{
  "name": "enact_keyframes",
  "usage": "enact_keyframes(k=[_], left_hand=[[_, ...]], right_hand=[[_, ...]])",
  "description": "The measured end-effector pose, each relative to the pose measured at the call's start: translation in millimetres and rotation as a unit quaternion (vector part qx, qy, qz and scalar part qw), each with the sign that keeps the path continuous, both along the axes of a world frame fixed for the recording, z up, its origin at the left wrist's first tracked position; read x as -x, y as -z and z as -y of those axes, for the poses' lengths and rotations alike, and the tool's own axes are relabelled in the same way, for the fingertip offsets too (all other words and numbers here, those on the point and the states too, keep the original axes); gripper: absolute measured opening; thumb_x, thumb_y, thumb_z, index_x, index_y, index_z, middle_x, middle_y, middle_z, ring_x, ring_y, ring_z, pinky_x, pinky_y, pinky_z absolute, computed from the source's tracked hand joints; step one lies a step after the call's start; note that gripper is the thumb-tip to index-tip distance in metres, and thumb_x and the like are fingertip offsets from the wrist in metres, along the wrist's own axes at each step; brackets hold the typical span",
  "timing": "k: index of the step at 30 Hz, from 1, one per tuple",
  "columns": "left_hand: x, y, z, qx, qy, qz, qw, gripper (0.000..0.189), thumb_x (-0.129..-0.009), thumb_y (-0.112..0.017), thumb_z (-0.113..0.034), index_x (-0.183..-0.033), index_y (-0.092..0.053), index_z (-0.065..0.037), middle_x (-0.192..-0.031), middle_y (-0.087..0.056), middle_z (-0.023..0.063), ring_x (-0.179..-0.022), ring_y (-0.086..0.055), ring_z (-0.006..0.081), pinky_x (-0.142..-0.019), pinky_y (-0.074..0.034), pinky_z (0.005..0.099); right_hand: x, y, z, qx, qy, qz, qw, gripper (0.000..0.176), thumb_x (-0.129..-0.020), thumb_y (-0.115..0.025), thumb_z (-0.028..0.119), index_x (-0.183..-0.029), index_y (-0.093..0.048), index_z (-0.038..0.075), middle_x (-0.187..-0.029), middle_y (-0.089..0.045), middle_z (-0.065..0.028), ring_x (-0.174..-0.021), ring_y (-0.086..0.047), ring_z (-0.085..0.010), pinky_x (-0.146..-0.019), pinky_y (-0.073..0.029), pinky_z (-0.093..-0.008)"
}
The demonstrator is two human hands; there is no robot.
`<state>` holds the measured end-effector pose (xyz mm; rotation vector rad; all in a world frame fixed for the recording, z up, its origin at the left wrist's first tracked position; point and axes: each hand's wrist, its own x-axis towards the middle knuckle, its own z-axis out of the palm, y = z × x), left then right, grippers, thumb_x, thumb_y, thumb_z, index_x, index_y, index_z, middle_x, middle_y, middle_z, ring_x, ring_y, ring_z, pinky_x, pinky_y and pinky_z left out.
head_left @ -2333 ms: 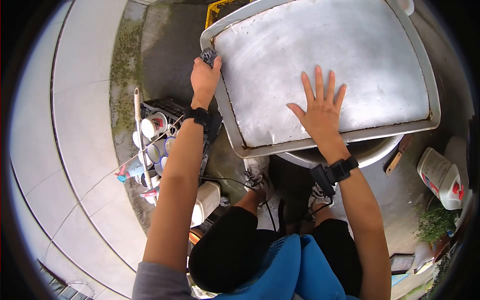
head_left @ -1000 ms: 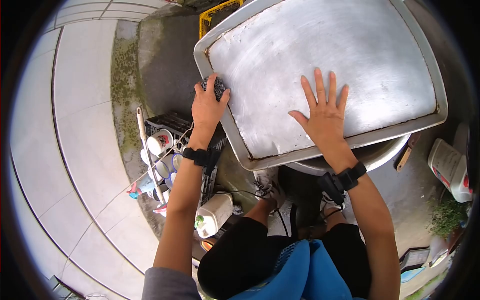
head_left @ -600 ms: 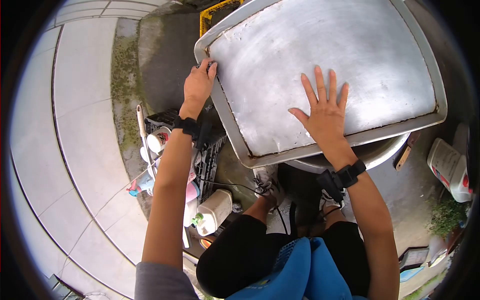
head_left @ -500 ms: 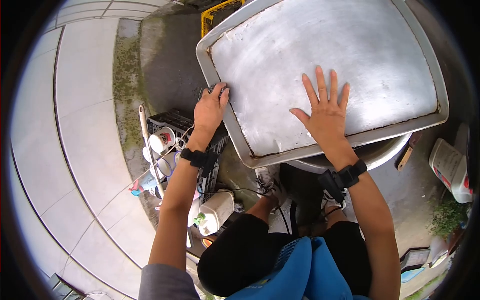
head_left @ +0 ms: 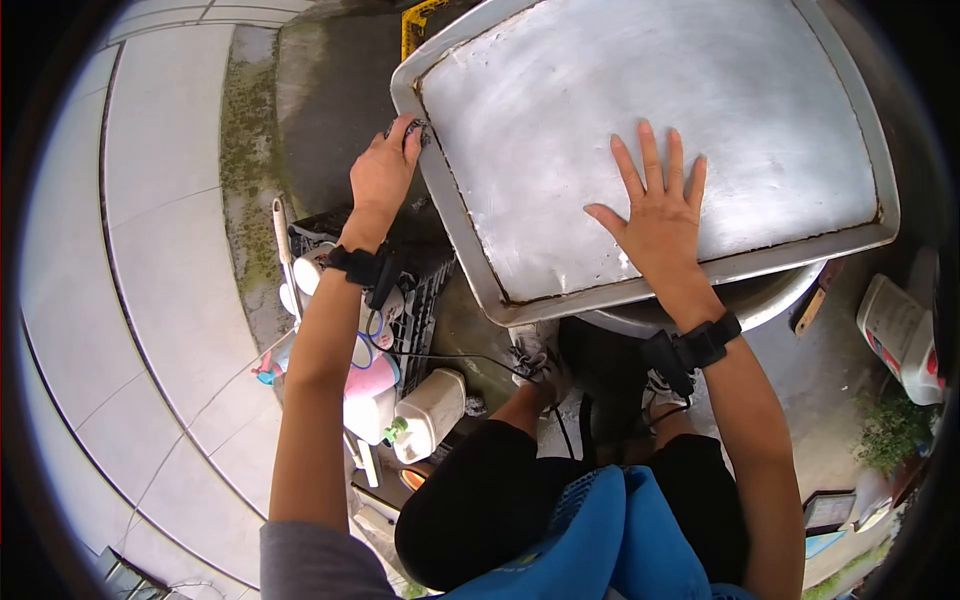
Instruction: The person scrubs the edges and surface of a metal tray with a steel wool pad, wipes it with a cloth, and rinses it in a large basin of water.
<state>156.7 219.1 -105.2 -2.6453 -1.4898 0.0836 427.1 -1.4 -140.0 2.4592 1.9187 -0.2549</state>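
A large metal tray [head_left: 487,283] lies tilted on a round metal basin [head_left: 770,308], with brown grime along its inner edges. My left hand [head_left: 385,175] is closed around a dark, shiny scrubber [head_left: 424,134] at the tray's left rim; the fingers partly hide it. Spread flat on the tray's bare surface, right of centre, is my right hand [head_left: 658,220], holding nothing. Black bands circle both wrists.
Left of my legs stand a black crate [head_left: 430,300], a cream container [head_left: 431,415] and several cups and tubs. A yellow crate [head_left: 416,28] is behind the tray. On the right are a wooden-handled tool [head_left: 811,311], white jugs [head_left: 895,335] and a plant [head_left: 893,435].
My left hand has moved up and to the left along the tray's left rim, still with the scrubber. My right hand stays almost in place on the tray.
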Motion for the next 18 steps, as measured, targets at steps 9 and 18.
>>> enact_keyframes(k=[9, 18], left_hand=[[-11, 3, 13, 0.012, 0.061, -0.041, 0.997, 0.021, -0.094, -0.059, -0.036, -0.108, -0.066, -0.022, -0.081, -0.065, 0.0113, -0.071, -0.067, 0.0322, -0.06, -0.055, 0.0427], [-6, 4, 11, 0.017, 0.101, -0.059, 0.993, 0.026, -0.095, -0.059, -0.038, -0.108, -0.056, -0.016, -0.082, -0.065, 0.0113, -0.066, -0.067, 0.0328, -0.055, -0.054, 0.0419]], right_hand=[[-1, 12, 4, -0.08, -0.011, 0.01, 0.997, 0.085, -0.09, -0.037, 0.073, -0.158, -0.019, 0.026, -0.165, -0.006, -0.0078, -0.148, -0.015, -0.0382, -0.116, -0.016, -0.0635], [0, 9, 2, -0.061, -0.005, 0.005, 0.998, 0.083, -0.09, -0.037, 0.073, -0.157, -0.02, 0.027, -0.165, -0.007, -0.0061, -0.148, -0.015, -0.0369, -0.116, -0.014, -0.0636]])
